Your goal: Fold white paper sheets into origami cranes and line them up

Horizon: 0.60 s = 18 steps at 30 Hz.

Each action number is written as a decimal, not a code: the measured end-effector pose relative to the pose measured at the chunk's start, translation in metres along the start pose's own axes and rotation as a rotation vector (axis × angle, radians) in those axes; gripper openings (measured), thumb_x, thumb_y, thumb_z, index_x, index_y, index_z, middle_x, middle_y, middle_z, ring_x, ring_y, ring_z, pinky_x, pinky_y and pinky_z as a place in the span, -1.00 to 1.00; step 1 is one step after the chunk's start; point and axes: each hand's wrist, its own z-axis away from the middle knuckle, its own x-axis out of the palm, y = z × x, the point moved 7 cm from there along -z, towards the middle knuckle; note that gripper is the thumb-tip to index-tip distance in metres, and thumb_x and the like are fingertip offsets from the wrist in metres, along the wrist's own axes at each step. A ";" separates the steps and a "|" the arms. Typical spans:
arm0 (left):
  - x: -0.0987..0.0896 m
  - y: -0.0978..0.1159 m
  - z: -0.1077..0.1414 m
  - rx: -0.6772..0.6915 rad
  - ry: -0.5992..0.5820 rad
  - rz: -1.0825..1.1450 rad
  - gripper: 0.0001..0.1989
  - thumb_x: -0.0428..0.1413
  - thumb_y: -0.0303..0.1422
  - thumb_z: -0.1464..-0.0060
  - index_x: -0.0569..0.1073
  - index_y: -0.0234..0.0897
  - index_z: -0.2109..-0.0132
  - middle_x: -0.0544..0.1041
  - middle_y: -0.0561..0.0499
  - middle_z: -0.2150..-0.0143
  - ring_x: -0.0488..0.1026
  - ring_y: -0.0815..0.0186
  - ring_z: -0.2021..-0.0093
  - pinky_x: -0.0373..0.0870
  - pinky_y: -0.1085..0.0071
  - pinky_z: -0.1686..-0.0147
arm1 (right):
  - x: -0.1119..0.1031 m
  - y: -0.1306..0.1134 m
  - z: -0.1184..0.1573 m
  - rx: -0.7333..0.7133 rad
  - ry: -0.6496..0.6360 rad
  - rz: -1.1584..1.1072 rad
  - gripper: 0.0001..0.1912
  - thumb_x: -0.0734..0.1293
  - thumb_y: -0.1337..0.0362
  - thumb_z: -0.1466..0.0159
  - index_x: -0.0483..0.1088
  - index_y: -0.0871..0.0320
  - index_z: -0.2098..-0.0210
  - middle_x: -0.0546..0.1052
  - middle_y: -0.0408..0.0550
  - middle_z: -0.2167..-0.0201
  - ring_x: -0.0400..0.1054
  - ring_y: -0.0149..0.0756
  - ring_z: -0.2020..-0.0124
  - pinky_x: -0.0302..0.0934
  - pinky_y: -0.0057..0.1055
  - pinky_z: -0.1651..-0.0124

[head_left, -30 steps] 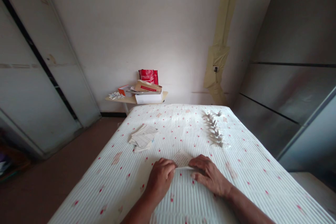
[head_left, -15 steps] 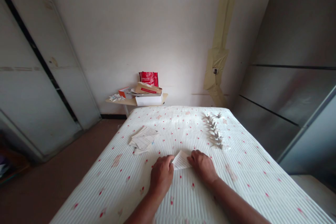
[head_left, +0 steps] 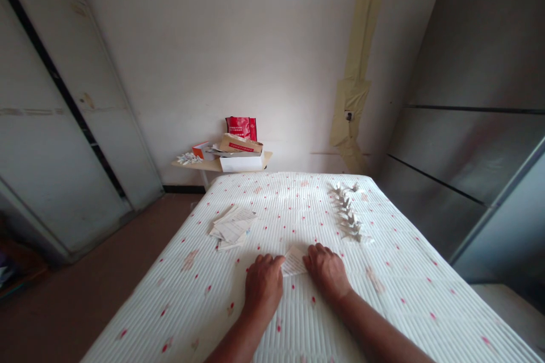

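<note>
Between my hands, a folded sheet of printed paper (head_left: 294, 261) lies on the quilted bedspread (head_left: 293, 317). My left hand (head_left: 264, 282) is closed on its left corner, the thumb and fingers pinching the edge. On the other side, my right hand (head_left: 326, 267) grips the right edge with curled fingers. Up and to the left sits a loose stack of printed paper sheets (head_left: 233, 224). Several folded paper cranes (head_left: 349, 216) stand in a rough line beyond my right hand.
Past the bed's far end, a small table (head_left: 206, 165) holds a white box (head_left: 242, 163), a red bag (head_left: 241, 127) and a pile of small white folded pieces (head_left: 189, 157). Cabinets (head_left: 51, 113) flank the bed on the left, and a grey wardrobe (head_left: 460, 142) on the right.
My left hand has shifted slightly right and my right hand slightly left, so they are a bit closer together. Less of the folded paper shows between them.
</note>
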 end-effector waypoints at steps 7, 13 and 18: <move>0.001 0.000 0.000 0.005 0.002 -0.043 -0.70 -0.09 -0.52 -0.09 0.43 -0.16 0.11 0.46 -0.02 0.28 0.34 0.25 0.18 0.22 0.36 0.18 | 0.002 0.000 0.001 0.006 -0.008 -0.008 -0.85 0.16 0.31 -0.26 0.35 0.16 0.36 0.46 -0.05 0.39 0.37 -0.29 0.37 0.05 -0.44 0.41; 0.001 0.001 0.000 -0.019 -0.009 -0.082 -0.71 -0.11 -0.52 -0.10 0.41 -0.17 0.11 0.46 -0.02 0.28 0.34 0.23 0.18 0.21 0.34 0.20 | 0.003 0.000 -0.001 0.005 -0.017 0.003 -0.84 0.15 0.31 -0.26 0.35 0.17 0.35 0.46 -0.04 0.38 0.37 -0.27 0.36 0.07 -0.44 0.42; 0.000 0.001 0.000 -0.061 -0.019 -0.096 -0.72 -0.13 -0.52 -0.11 0.40 -0.20 0.13 0.47 -0.03 0.27 0.34 0.23 0.17 0.20 0.33 0.20 | 0.004 -0.001 -0.001 0.009 -0.022 0.012 -0.82 0.15 0.31 -0.26 0.36 0.17 0.36 0.47 -0.03 0.39 0.38 -0.26 0.36 0.08 -0.44 0.43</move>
